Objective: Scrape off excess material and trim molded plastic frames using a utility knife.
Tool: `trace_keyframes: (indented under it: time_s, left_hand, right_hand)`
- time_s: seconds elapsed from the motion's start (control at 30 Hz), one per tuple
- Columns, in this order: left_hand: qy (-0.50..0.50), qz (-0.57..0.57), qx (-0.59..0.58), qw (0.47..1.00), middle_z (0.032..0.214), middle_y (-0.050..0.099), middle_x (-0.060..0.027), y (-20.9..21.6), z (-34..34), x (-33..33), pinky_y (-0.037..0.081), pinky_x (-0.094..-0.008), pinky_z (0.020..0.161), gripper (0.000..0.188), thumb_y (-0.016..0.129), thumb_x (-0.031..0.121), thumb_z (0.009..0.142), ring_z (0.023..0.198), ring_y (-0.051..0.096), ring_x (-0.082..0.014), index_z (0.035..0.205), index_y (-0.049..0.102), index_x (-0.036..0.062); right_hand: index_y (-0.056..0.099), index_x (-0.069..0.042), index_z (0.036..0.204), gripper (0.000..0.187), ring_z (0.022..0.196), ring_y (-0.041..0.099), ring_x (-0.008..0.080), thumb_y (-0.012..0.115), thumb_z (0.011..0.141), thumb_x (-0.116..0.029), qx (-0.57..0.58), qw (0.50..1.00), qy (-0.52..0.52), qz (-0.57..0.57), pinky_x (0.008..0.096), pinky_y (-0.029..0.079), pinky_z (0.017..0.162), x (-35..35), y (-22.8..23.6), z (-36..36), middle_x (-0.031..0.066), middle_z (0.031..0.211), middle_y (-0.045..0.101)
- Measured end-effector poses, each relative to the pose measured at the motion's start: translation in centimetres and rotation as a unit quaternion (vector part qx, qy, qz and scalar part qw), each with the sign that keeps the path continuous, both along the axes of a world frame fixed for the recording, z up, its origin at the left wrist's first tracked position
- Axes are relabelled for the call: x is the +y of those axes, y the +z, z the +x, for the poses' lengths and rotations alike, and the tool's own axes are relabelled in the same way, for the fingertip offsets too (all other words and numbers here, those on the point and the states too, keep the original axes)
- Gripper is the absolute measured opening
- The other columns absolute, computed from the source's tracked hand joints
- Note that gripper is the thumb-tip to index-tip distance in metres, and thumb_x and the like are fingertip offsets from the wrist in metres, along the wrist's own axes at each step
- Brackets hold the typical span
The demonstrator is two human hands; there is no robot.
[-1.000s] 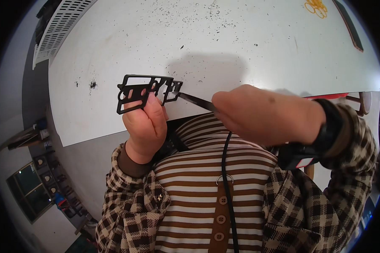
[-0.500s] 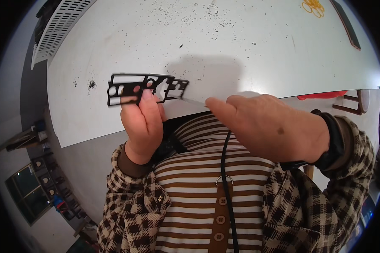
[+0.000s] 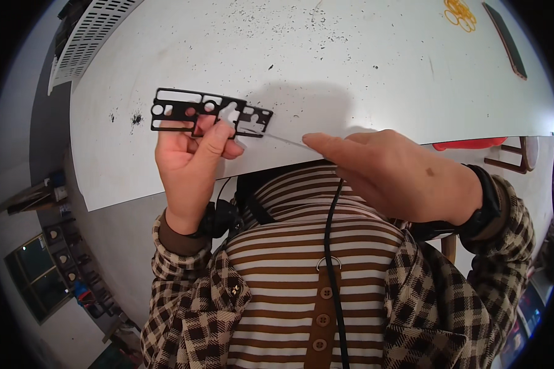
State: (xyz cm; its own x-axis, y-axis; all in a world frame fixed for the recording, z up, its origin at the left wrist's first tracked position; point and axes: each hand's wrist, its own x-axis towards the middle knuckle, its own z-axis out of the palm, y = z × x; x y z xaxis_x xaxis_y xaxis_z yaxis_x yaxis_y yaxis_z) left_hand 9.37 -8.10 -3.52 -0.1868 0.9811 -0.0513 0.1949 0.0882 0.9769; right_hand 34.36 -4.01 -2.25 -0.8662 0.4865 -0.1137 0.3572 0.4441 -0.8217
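A: Left hand (image 3: 188, 163) noted first. What is held?

B: A black openwork frame (image 3: 178, 112) is pinched there, thumb on the near face, fingers behind, skin glimpsed through the openings.

A: Why gripped along the near edge?

B: Probably so that the right end is kept uncovered: a slim tool (image 3: 287, 141) is pointed at that end. The frame seems to be held up off the white table (image 3: 406, 104), perhaps for easier reach from the side.

A: And the tool?

B: Gripped in the right hand (image 3: 400, 175), fingers gathered over it, back of the hand upward; its handle is hidden. Whether the frame is touched by the tip cannot be told.

A: Frame against left hand?

B: Set at the fingertips, beyond the palm, with its right end overhanging past the thumb.

A: Farther out?

B: Black crumbs (image 3: 136, 118) are scattered over the table; yellow rings (image 3: 460, 15) and a dark flat object (image 3: 505, 40) are seen at far right.
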Motion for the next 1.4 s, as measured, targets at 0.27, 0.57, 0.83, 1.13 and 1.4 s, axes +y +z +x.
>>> trace_keyframes:
  time_s: [0.27, 0.57, 0.83, 1.13, 1.4]
  left_hand:
    - [-0.050, 0.010, -0.080, 0.995, 0.079, 0.057, -0.0064, 0.2, -1.3, 0.6, 0.048, -0.0243, 0.058, 0.016, 0.055, 0.008, 0.087, 0.058, 0.056, -0.0122, 0.100, 0.049, -0.0005]
    - [-0.013, 0.044, -0.022, 0.999, 0.082, 0.058, -0.0069, -0.4, -0.1, -0.3, 0.047, -0.0227, 0.054, 0.017, 0.056, 0.004, 0.086, 0.059, 0.055, -0.0100, 0.100, 0.050, -0.0012]
    - [0.028, 0.062, 0.019, 0.998, 0.089, 0.059, -0.0077, -1.2, 0.8, -0.8, 0.049, -0.0219, 0.053, 0.021, 0.061, -0.003, 0.080, 0.062, 0.057, -0.0093, 0.098, 0.051, -0.0030]
    - [-0.051, 0.126, 0.039, 0.990, 0.082, 0.060, -0.0071, -2.8, 0.2, -1.8, 0.049, -0.0212, 0.053, 0.014, 0.062, 0.000, 0.081, 0.063, 0.059, -0.0101, 0.091, 0.054, -0.0035]
    - [-0.007, 0.117, 0.023, 0.993, 0.078, 0.060, -0.0065, -2.8, 0.2, -1.5, 0.048, -0.0203, 0.052, 0.010, 0.062, 0.001, 0.081, 0.059, 0.057, -0.0092, 0.088, 0.055, -0.0025]
  right_hand:
    - [0.040, 0.003, 0.127, 0.048, 0.059, 0.055, 0.0262, 0.049, 0.080, 0.006, 0.087, 0.993, -0.080, 0.029, 0.0355, 0.044, 0.054, -0.9, -0.2, 1.5, 0.0156, 0.070, 0.054]
    - [0.038, 0.000, 0.130, 0.055, 0.058, 0.055, 0.0271, 0.051, 0.077, 0.007, 0.021, 0.999, -0.044, -0.002, 0.0358, 0.044, 0.055, -1.8, -0.2, 0.5, 0.0155, 0.067, 0.053]
    - [0.039, -0.001, 0.129, 0.054, 0.058, 0.056, 0.0288, 0.050, 0.077, 0.006, -0.047, 0.998, -0.034, -0.004, 0.0369, 0.044, 0.055, -2.0, 0.2, -0.8, 0.0169, 0.066, 0.055]
    - [0.036, -0.006, 0.132, 0.059, 0.058, 0.057, 0.0272, 0.050, 0.076, 0.005, -0.143, 0.990, -0.007, 0.016, 0.0363, 0.046, 0.052, -2.0, 0.9, -1.9, 0.0149, 0.065, 0.055]
    - [0.029, -0.009, 0.137, 0.072, 0.055, 0.056, 0.0251, 0.052, 0.070, 0.005, -0.155, 0.975, 0.003, 0.160, 0.0345, 0.046, 0.049, -2.1, 1.3, -2.1, 0.0105, 0.062, 0.052]
